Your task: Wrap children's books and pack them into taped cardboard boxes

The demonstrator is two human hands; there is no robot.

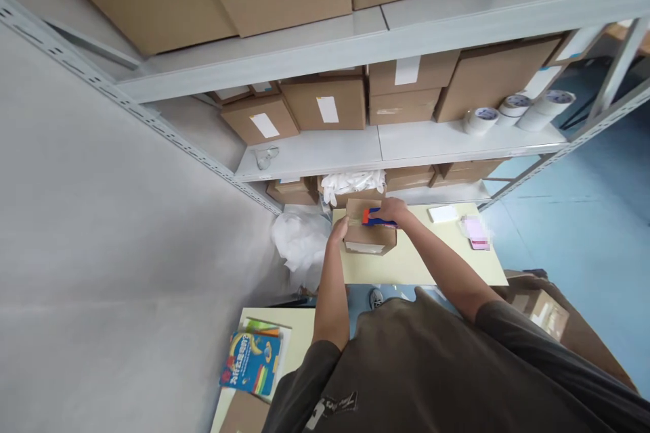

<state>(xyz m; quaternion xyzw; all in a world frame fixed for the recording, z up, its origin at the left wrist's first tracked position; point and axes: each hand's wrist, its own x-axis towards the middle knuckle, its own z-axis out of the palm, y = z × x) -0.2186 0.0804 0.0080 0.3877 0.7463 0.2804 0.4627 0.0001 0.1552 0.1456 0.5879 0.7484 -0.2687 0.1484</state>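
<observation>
A small brown cardboard box point(370, 237) sits on a pale yellow table point(437, 264) below me. My left hand point(337, 230) is closed against the box's left side, holding it steady. Over the top of the box, my right hand point(393, 210) grips a blue and orange tape dispenser point(374, 218) and presses it down on the lid. A white label shows on the box's near face.
Grey metal shelving point(386, 142) holds several labelled cartons, and tape rolls point(512, 108) lie at its right end. White plastic bags point(299, 240) sit left of the table. A white pad point(443, 214) lies on the table. Colourful books point(251, 360) rest on a nearer table.
</observation>
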